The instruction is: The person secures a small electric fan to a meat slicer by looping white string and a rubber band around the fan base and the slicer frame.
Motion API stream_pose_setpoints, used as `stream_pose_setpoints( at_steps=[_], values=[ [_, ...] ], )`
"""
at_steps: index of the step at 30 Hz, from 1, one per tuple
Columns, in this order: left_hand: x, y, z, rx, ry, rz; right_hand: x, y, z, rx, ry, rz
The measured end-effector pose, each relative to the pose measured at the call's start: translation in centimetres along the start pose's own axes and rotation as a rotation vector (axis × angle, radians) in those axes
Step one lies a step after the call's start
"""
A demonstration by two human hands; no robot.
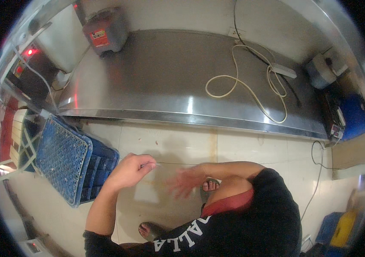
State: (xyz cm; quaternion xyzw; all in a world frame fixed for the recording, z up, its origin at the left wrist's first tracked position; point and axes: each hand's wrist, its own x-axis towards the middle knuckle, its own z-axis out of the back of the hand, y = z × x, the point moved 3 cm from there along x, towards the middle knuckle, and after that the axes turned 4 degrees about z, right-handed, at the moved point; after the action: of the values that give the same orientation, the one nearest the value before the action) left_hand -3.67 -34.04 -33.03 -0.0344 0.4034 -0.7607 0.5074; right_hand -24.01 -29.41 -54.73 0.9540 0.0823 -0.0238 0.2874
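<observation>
My left hand is closed, with thumb and fingers pinching one end of a thin pale stick or strand. The stick runs level to the right, above the tiled floor. My right hand is just below and to the right of it. That hand is blurred by motion, its fingers are spread, and nothing shows in it. I cannot tell whether it touches the strand. Both forearms come up from my dark shirt at the lower edge. My bare feet show on the floor beneath the hands.
A long steel table spans the view ahead, carrying a looped white cable, a white power strip and a grey jug with a red label. Blue plastic crates lean at the left. A black appliance with red lights stands at the far left.
</observation>
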Motion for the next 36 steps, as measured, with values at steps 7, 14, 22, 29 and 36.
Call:
stream_pose_setpoints(
  at_steps=[7,14,22,29,36],
  values=[
    [-5.6,-4.6,0.8,-0.064,-0.160,-0.203,-3.5,16.7,-8.2,-0.140,-0.304,0.765],
    [-4.7,-5.2,0.8,-0.178,-0.293,-0.137,-1.5,10.2,-8.2,-0.345,0.042,0.139],
    [-6.4,-3.0,6.9,-0.372,-0.779,0.022,-10.8,16.7,-12.7,-1.751,-0.940,0.279],
    [2.2,-3.5,7.7,-0.277,-1.060,-0.156,-20.6,26.0,-12.1,-2.671,-1.899,-0.321],
    [15.1,-4.3,1.7,0.313,-1.274,-0.288,-35.5,32.5,5.1,-2.567,-1.586,-0.808]
  ],
)
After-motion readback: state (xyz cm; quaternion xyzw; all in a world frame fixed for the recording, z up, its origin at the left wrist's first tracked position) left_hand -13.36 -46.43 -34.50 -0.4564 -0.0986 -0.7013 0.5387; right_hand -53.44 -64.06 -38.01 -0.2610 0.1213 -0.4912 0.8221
